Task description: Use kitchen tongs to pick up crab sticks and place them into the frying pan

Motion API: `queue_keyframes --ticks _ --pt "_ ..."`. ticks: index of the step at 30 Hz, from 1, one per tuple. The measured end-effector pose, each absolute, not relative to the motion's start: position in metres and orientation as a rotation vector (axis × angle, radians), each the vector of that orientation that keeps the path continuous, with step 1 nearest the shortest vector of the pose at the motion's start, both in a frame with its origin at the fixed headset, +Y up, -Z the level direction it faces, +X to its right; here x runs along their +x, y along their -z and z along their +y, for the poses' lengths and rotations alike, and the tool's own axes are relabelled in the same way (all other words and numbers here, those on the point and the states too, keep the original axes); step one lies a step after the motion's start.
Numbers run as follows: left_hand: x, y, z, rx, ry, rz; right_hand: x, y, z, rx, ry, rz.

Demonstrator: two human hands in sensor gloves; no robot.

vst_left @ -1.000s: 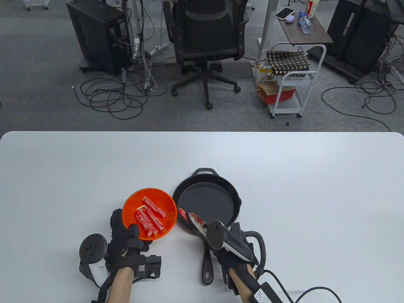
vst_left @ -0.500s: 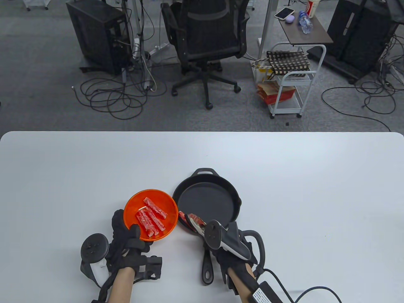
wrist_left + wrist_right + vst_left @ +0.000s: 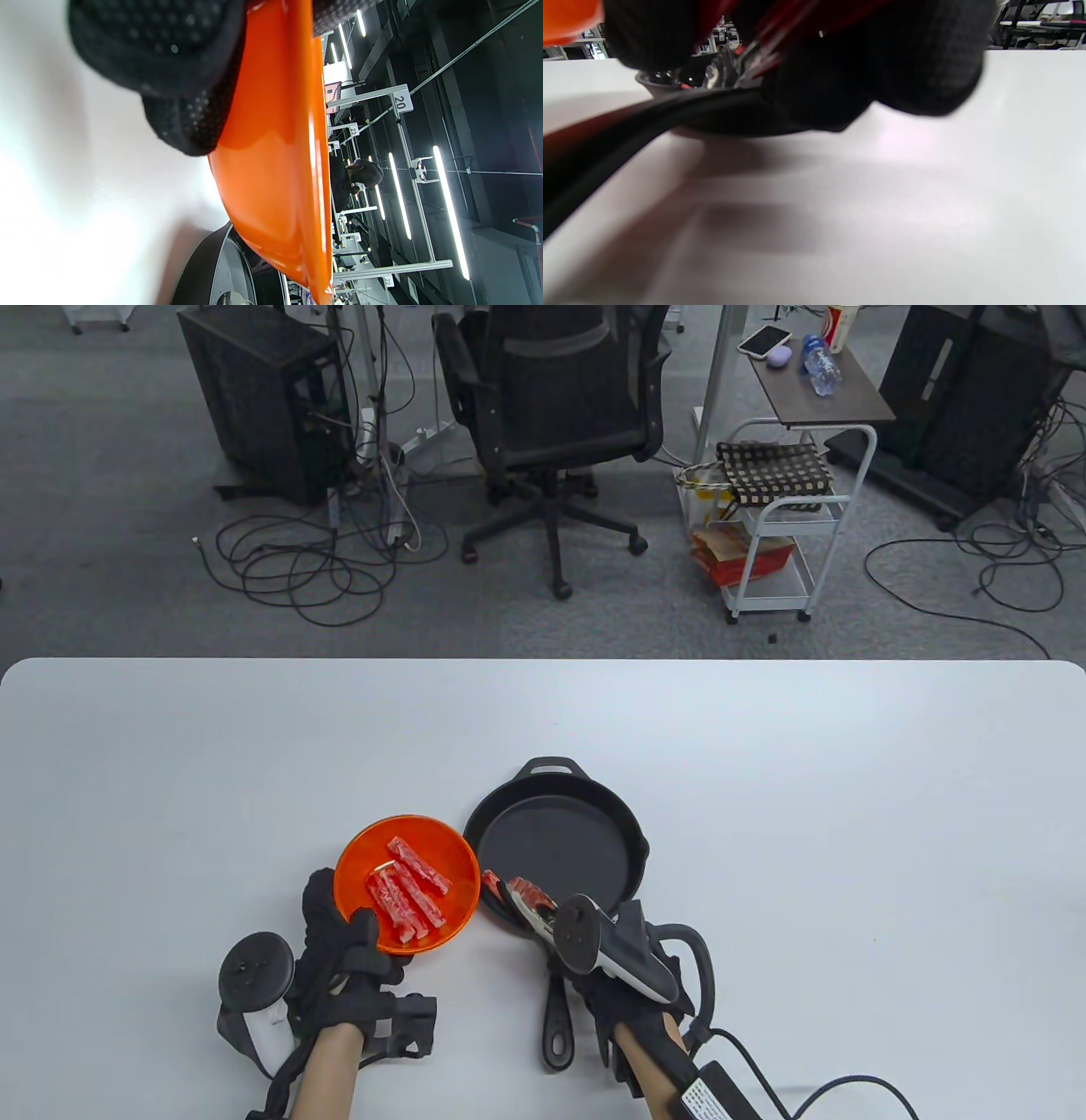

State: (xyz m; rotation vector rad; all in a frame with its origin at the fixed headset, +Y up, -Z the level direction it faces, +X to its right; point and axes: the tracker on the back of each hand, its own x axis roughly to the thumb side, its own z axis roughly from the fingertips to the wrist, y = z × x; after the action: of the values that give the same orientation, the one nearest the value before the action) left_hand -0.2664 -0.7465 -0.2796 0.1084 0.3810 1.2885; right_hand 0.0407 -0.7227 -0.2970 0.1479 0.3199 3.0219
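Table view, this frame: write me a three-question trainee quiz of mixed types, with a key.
1. True or false: the orange bowl sits to the left of the frying pan in the table view.
2. Which hand holds the tongs? A. left hand B. right hand C. neither
3. Fill in: the left hand grips the near rim of the ____.

Key:
1. True.
2. B. The tongs reach from the right hand over the pan's near left edge, with a crab stick at their tips.
3. Bowl. Its thumb lies over the rim, and more crab sticks lie inside.
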Motion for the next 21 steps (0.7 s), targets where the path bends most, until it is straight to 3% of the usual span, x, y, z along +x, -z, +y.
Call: queue_keyframes --ticks 4,14,21 --pt "-0.266 0.280 -0.747 0.108 -1.289 0.381 0.045 0.294 -0.715 0.147 -2.996 0.278" --pt "-0.258 0.280 -0.746 0.086 -1.264 0.336 0.044 0.261 -0.673 0.196 -2.884 -0.222" --pt "-0.248 0.279 -0.743 0.068 -1.234 0.283 0.023 0.257 -0.679 0.328 -2.948 -0.224"
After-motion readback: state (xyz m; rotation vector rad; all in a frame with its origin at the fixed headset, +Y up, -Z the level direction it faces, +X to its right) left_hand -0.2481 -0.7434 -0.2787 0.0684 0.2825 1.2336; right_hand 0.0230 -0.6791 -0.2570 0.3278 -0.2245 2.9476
